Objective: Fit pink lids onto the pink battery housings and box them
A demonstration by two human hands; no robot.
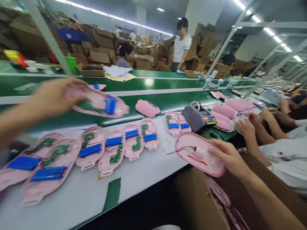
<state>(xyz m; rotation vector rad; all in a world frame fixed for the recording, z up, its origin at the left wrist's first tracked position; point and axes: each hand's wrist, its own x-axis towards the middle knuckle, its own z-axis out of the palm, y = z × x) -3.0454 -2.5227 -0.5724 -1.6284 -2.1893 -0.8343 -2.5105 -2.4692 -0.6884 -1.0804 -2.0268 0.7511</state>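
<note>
My left hand (54, 97) is closed on a pink shell half (100, 103) with a blue battery and a green circuit board inside, held above the green belt; the hand is blurred by motion. My right hand (229, 156) grips another pink shell half (198, 153) with thin wires inside, held at the bench's front edge over a cardboard box (192, 198). Several more pink halves with batteries and boards (115, 147) lie in a row on the white bench strip (79, 195) between my hands.
A grey tape dispenser (198, 117) stands right of the row. Closed pink cases (147, 108) lie on the green conveyor (168, 99). Co-workers' hands (244, 126) handle pink cases at the right. Across the belt stand a person in white (181, 48) and stacked cartons.
</note>
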